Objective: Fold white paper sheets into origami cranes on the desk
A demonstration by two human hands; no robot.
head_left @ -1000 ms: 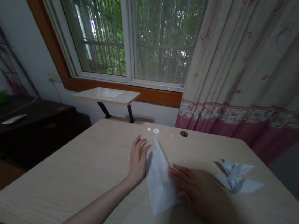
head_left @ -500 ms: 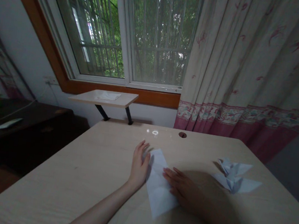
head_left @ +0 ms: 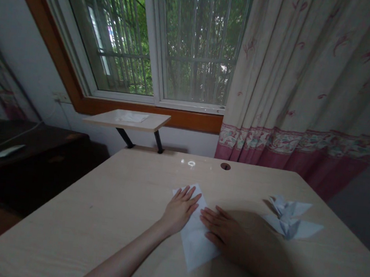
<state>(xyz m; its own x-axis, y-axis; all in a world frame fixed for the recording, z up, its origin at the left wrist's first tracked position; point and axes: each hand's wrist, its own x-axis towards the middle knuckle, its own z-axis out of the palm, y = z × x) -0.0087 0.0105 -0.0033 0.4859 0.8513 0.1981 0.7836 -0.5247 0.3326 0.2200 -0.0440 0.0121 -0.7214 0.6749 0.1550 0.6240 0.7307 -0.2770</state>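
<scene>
Pressing down flat, that's the picture: the left hand [head_left: 180, 208] lies palm-down on the upper part of the white paper [head_left: 197, 250], fingers stretched and slightly spread; the right hand [head_left: 224, 233] lies just beside it, also palm-down, fingertips on the paper's right edge; neither hand is closed around anything, both are simply holding the sheet against the table [head_left: 96, 226]. The paper sits near the middle of the tabletop, close to the person, already folded into a narrow flat shape with a point towards the near edge; so some creases look done. Off to the right, well apart from the hands, lies a folded paper figure [head_left: 290, 220] with wings or flaps sticking up; judged against that, the sheet under the hands has a good many folds left.

The table is pale wood grain with a round cable hole [head_left: 225, 166] near the far edge; behind it a small shelf [head_left: 127, 119] on black brackets sits under a barred window [head_left: 169, 40] with green trees outside; a cream curtain [head_left: 310, 81] with a pink border hangs at right; a dark cabinet [head_left: 38, 154] stands at left; the light is dim.
</scene>
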